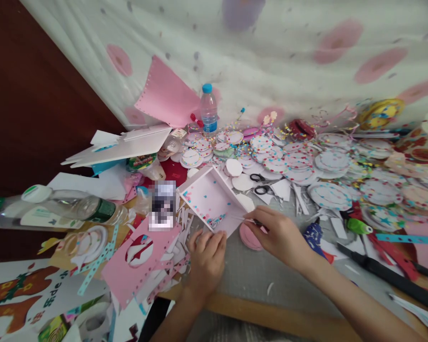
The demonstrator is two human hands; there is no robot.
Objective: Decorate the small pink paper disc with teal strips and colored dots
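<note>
A shallow white box sits tilted at an angle in the middle of the table, with small pink, red and blue dots scattered inside and gathered at its near corner. My left hand rests at the box's near edge, its fingers apart and curved against it. At the right, my right hand pinches thin tweezers, their tips pointing left over the box's near right corner. A pink disc lies partly under my right hand.
Stacks of dotted white discs fill the back. Black scissors lie behind the box, a water bottle stands further back. Paper scraps and pink card lie left; a blue glue gun lies right.
</note>
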